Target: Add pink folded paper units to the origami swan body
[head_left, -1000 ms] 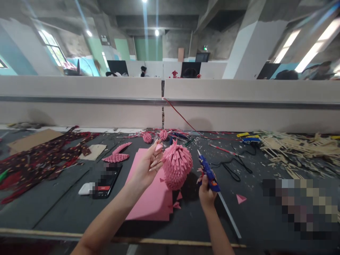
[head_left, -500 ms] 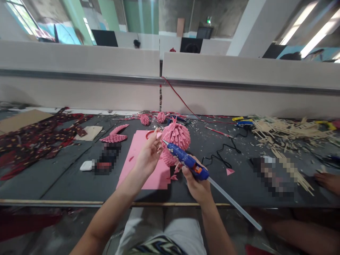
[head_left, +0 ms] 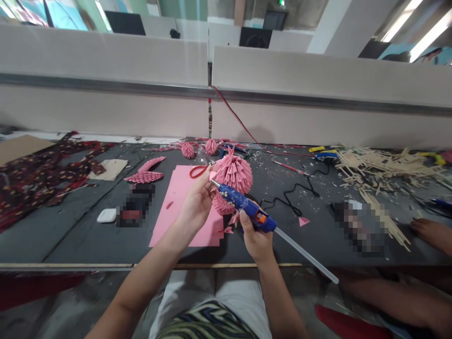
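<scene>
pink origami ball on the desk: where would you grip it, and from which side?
Cup the pink origami ball low on its rounded body, coming from the far right; spikes crown the top. The left hand and the glue gun in the right hand crowd its near-left side, so keep fingers clear of the nozzle.

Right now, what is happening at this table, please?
A person sits at a dark worktable and works on a pink folded-paper ball. The right hand holds a blue glue gun, its nozzle pointed at a small pink piece pinched in the left hand, just in front of the ball. A pink paper sheet lies under them. Another person's hand rests at the table's right edge.
</scene>
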A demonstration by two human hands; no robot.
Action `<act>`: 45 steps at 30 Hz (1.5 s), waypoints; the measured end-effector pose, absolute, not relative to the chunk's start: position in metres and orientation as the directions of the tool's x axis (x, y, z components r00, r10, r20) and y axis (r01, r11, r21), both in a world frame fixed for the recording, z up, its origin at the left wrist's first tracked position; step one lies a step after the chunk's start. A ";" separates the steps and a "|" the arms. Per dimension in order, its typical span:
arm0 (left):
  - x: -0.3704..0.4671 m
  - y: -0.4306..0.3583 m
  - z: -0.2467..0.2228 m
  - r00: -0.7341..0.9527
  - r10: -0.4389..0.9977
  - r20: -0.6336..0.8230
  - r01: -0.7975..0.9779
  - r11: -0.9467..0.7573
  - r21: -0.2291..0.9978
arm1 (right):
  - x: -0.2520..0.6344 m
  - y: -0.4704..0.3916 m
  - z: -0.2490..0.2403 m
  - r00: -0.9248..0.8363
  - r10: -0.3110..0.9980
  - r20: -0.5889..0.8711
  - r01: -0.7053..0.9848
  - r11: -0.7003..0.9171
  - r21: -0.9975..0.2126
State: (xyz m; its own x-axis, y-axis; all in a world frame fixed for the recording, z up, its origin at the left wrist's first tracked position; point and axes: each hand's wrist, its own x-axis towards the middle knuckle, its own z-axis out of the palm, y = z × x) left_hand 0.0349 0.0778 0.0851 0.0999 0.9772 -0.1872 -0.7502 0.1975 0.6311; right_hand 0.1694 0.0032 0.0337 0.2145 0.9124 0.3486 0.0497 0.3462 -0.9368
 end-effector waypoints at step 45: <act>0.033 0.077 0.088 0.088 0.969 -0.230 -0.727 0.220 0.650 | 0.173 -0.003 0.046 0.183 0.911 0.369 0.150 0.345 -0.927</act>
